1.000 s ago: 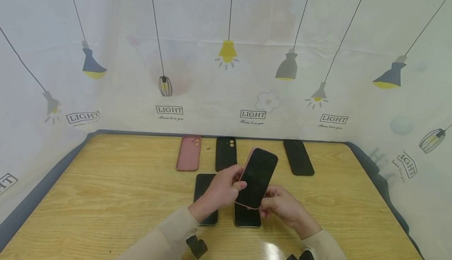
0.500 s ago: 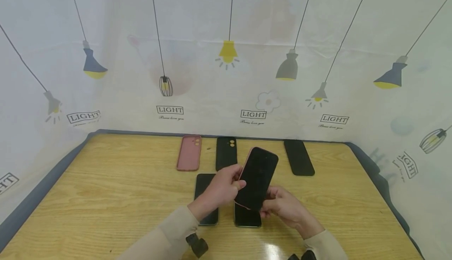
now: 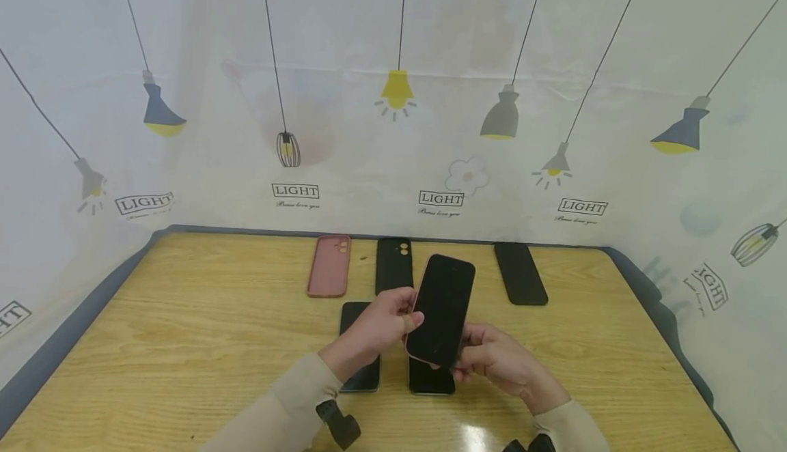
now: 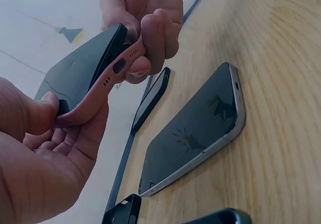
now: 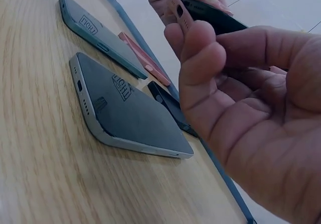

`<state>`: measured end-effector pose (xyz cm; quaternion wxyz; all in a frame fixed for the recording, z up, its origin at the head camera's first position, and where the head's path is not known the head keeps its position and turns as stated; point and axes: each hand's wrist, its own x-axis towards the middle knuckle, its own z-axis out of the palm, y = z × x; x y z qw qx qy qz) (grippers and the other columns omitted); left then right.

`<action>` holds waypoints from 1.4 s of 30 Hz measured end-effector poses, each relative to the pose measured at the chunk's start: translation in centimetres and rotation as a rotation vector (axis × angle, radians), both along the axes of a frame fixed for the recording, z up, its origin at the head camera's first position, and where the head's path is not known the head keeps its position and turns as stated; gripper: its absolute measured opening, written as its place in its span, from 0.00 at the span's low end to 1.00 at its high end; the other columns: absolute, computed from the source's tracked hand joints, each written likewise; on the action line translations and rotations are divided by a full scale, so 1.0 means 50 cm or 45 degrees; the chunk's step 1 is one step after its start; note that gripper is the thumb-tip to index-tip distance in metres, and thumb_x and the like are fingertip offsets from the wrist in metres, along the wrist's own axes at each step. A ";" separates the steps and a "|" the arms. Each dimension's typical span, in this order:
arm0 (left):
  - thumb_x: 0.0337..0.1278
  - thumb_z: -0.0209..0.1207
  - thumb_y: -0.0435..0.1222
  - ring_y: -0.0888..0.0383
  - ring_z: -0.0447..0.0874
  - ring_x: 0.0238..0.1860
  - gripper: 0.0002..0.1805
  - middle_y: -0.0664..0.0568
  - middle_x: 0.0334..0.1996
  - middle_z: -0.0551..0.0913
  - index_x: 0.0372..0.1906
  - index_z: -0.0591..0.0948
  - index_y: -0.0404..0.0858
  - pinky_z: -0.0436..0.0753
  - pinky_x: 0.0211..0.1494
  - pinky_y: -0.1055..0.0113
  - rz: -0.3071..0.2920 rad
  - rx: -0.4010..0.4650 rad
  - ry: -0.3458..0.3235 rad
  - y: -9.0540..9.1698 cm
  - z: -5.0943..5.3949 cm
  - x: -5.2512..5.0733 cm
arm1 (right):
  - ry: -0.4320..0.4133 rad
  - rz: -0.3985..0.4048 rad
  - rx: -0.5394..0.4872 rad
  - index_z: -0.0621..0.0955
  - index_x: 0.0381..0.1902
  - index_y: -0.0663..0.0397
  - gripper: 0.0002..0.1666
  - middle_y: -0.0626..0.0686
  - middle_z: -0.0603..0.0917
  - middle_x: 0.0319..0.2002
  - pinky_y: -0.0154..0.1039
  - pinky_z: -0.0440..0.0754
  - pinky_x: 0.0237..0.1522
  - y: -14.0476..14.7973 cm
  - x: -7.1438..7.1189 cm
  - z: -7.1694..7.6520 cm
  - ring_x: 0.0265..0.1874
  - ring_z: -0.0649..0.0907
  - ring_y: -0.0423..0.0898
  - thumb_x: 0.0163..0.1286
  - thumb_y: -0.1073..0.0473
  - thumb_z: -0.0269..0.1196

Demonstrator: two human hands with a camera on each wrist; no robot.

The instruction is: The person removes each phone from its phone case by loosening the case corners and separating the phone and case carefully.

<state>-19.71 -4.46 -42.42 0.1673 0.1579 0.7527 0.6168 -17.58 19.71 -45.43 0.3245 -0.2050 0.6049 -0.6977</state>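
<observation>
Both hands hold a black-screened phone point(image 3: 444, 302) together with a pink phone case point(image 4: 95, 96) above the table. My left hand point(image 3: 381, 322) grips the left side, thumb over the front edge. At the lower right corner, my right hand point(image 3: 494, 356) pinches the case's rim. In the left wrist view, the case's bottom edge, with its port cutout, stands away from the phone near the right fingers, leaving a gap there. The phone sits only partly in the case. Below the hands lies a silver-edged phone point(image 3: 432, 380); left of it lies a dark green-edged phone point(image 3: 364, 375).
Along the table's back edge lie another pink case point(image 3: 328, 267), a black case point(image 3: 393, 264) with camera holes, and a flat black phone-shaped thing point(image 3: 520, 273). A printed curtain point(image 3: 344, 97) hangs behind the wooden table point(image 3: 203, 315).
The held phone and case have shifted slightly left and turned more upright. My left hand moved a little left with them; my right hand stays at the lower right corner.
</observation>
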 end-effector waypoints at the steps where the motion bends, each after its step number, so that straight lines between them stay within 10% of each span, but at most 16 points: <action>1: 0.74 0.56 0.28 0.58 0.75 0.28 0.04 0.51 0.29 0.78 0.45 0.80 0.31 0.78 0.33 0.62 0.003 -0.006 -0.002 -0.001 -0.001 0.000 | 0.004 -0.010 0.010 0.79 0.55 0.64 0.18 0.51 0.88 0.41 0.31 0.81 0.34 0.000 0.001 0.001 0.31 0.84 0.40 0.70 0.73 0.53; 8: 0.74 0.56 0.29 0.58 0.63 0.20 0.09 0.52 0.21 0.67 0.33 0.73 0.34 0.66 0.25 0.66 0.041 -0.053 -0.009 -0.004 -0.007 -0.004 | 0.174 -0.250 0.185 0.73 0.52 0.68 0.18 0.52 0.81 0.39 0.37 0.80 0.33 -0.009 0.011 0.008 0.31 0.80 0.43 0.64 0.73 0.62; 19: 0.74 0.56 0.28 0.58 0.69 0.24 0.09 0.52 0.23 0.70 0.33 0.74 0.32 0.75 0.29 0.62 0.107 -0.010 -0.015 -0.002 -0.005 -0.003 | 0.375 -0.542 0.431 0.76 0.44 0.68 0.17 0.56 0.81 0.38 0.37 0.85 0.36 -0.029 0.029 0.020 0.35 0.82 0.45 0.58 0.75 0.67; 35: 0.72 0.60 0.30 0.58 0.64 0.21 0.11 0.54 0.21 0.66 0.31 0.73 0.35 0.63 0.25 0.65 0.153 -0.135 0.102 0.010 -0.007 0.005 | 0.434 -0.356 0.396 0.76 0.48 0.70 0.08 0.60 0.80 0.36 0.43 0.85 0.35 -0.005 0.029 0.042 0.31 0.83 0.49 0.73 0.71 0.55; 42: 0.70 0.63 0.31 0.58 0.67 0.22 0.08 0.54 0.22 0.70 0.33 0.76 0.36 0.65 0.25 0.66 0.154 -0.157 0.138 0.014 -0.006 0.007 | 0.398 -0.448 0.421 0.76 0.43 0.69 0.14 0.58 0.82 0.29 0.41 0.85 0.32 -0.012 0.029 0.036 0.26 0.83 0.44 0.78 0.60 0.62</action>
